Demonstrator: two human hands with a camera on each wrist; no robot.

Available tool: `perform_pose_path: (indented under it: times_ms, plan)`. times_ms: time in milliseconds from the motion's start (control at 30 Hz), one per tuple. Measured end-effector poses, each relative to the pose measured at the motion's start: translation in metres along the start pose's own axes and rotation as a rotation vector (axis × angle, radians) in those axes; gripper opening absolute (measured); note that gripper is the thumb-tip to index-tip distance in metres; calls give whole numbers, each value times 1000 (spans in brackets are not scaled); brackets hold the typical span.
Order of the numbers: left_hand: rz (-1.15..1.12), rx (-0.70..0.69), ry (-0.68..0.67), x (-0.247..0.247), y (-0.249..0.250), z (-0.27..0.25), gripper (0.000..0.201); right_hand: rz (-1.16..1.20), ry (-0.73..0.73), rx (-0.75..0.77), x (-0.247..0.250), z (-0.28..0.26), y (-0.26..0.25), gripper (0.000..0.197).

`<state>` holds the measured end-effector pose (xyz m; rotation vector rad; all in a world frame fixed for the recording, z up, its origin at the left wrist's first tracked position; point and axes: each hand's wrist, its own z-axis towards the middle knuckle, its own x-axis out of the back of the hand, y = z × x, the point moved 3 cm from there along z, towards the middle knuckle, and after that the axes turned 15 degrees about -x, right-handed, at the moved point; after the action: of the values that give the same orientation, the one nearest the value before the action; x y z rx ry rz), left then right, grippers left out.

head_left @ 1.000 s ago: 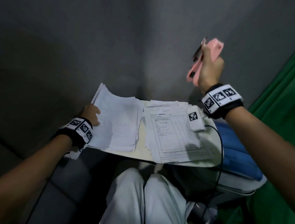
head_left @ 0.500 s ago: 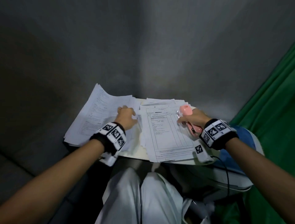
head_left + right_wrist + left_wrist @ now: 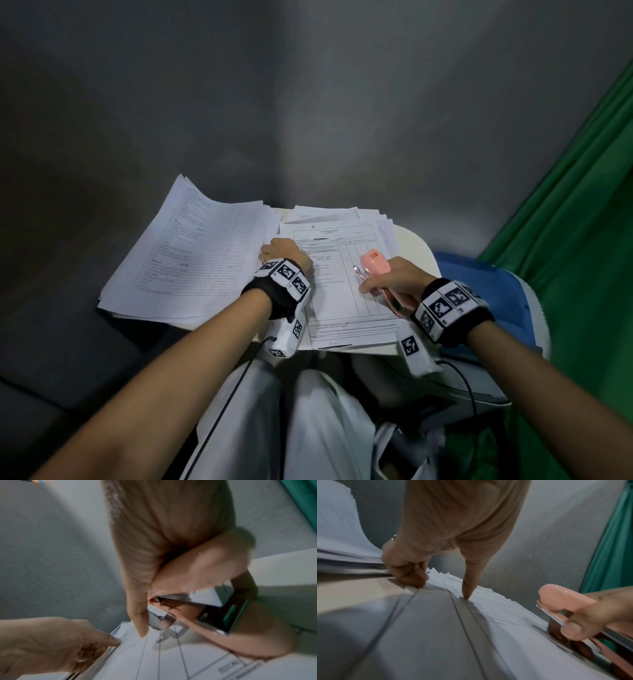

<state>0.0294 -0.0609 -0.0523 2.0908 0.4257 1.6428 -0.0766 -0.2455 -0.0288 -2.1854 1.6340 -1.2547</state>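
Note:
Two stacks of white paper lie on a small cream table [image 3: 415, 251]: a lined left stack [image 3: 191, 253] and a right stack [image 3: 337, 281] topped by a printed form. My left hand [image 3: 274, 251] is at the right stack's left edge. Its fingers [image 3: 409, 573] curl at that edge and its thumb [image 3: 467, 591] presses on the top sheet. My right hand [image 3: 380, 286] grips a pink stapler [image 3: 374, 263] low over the right side of the form. In the right wrist view the stapler [image 3: 243, 635] has its metal jaws apart just above the sheet.
A grey wall stands close behind the table. A green cloth [image 3: 565, 240] hangs on the right, with a blue object [image 3: 479, 274] below it beside the table. My knees in white trousers [image 3: 308, 411] are under the front edge. A black cable [image 3: 471, 383] hangs at the right.
My right hand has come down from head height and brought the stapler onto the form. My left hand has moved from the left stack's outer edge to the right stack's left edge.

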Motion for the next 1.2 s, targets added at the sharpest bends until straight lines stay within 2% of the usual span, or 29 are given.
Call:
perform_pose_path:
  times_ms: [100,200,333,433,533,633,700,833,900,967,1067,1200]
  plan:
    - [-85,4,28,1,-4,3,59,30,-17,-1,0,0,3,27]
    - [-198,-48,26,6,-9,8,28,58,-33,-2,0,0,4,31]
    - [-159,-109,8,5,-8,6,16,77,-40,9,4,-6,4,23]
    - [-166,-152,112,8,-3,3,25,172,-69,9,18,-15,-5,29]
    - [-192,-206,163,10,0,1,27,145,-35,0,41,-26,-23,42]
    - [-220,-222,115,9,1,-1,47,211,-104,35,49,-35,-49,30]
    - [-284,-274,82,9,6,-5,40,206,-49,64,52,-33,-62,22]
    - [-440,-399,102,12,11,-21,12,158,-7,111,47,-26,-70,21]
    - [-439,-441,57,6,5,-28,9,176,-38,113,36,-20,-65,20]
    - [-401,-450,19,-1,-3,-31,15,184,-53,102,23,-13,-60,23]
    - [-380,-451,-58,-6,-9,-31,30,96,0,50,6,-3,-54,28]
    - [-363,-443,-177,-3,-10,-27,27,-45,71,57,-17,8,-59,31]
